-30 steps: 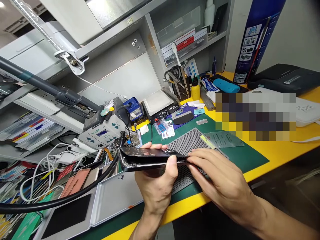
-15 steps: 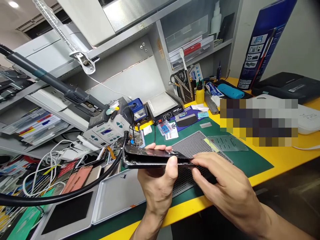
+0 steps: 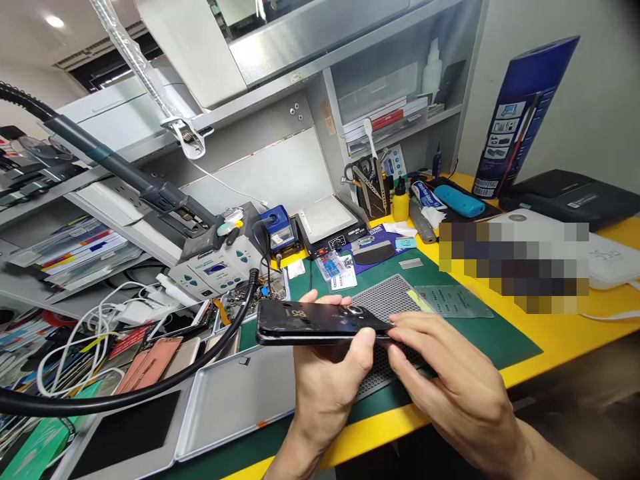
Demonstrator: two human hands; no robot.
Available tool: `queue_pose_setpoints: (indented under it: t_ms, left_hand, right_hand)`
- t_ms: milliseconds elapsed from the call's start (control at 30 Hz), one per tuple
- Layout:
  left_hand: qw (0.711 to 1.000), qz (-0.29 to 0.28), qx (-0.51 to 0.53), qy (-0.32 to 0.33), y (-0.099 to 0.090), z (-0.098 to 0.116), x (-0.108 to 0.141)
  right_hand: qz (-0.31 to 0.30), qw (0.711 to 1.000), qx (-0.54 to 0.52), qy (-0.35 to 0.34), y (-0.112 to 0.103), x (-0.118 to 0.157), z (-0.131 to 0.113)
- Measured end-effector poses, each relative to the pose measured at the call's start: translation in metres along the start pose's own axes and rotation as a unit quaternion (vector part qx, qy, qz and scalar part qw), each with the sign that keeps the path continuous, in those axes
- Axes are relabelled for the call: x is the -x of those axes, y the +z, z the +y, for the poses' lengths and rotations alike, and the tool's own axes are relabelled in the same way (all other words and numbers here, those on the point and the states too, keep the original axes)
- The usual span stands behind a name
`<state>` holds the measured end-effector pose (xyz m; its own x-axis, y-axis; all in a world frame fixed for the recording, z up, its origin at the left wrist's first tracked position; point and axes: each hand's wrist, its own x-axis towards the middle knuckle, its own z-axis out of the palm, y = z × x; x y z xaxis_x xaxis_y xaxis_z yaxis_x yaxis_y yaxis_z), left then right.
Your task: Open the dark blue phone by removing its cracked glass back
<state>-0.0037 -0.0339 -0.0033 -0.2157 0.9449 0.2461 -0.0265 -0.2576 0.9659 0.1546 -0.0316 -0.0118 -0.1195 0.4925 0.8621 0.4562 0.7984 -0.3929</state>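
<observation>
A black smartphone (image 3: 310, 320) is held level above the mat, its glossy panel up and lying almost flush on the frame. A round ring shows on the panel toward the right end. My left hand (image 3: 333, 380) grips the phone from below, thumb along the near edge and fingertips over the far edge. With fingers on top and thumb underneath, my right hand (image 3: 445, 373) pinches the phone's right end. Beneath both hands lies a grey perforated pad (image 3: 383, 303) on the green mat (image 3: 500, 340).
At left stand an open shallow tray (image 3: 235, 400), a rework station (image 3: 220, 267) and a black hose (image 3: 150, 403) crossing in front. Toward the back are a heating plate (image 3: 327, 220), a tool holder (image 3: 373, 193) and a yellow bottle (image 3: 401, 200). A pixelated patch covers part of the right side.
The wide gap between panel and frame at the phone's left end has closed to a thin line. The phone has tipped so its top shows more. Both hands keep their hold.
</observation>
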Motion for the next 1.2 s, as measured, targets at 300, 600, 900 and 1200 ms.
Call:
queue_pose_setpoints:
  t_ms: [300, 600, 900, 1200]
  left_hand:
    - [0.998, -0.049, 0.036, -0.026, 0.002, 0.006, -0.002]
    - [0.999, -0.004, 0.034, 0.002, 0.005, -0.001, 0.003]
    - [0.999, 0.012, 0.034, 0.015, 0.011, 0.002, 0.005]
    - [0.999, -0.002, -0.007, 0.041, 0.006, -0.003, 0.001]
  right_hand:
    - [0.011, 1.0, -0.023, 0.006, 0.007, 0.002, -0.012]
    - [0.061, 0.998, -0.01, -0.003, 0.009, 0.003, -0.02]
    - [0.04, 0.999, -0.028, 0.023, 0.011, 0.009, -0.018]
    - [0.04, 0.997, -0.052, 0.041, 0.013, 0.012, -0.017]
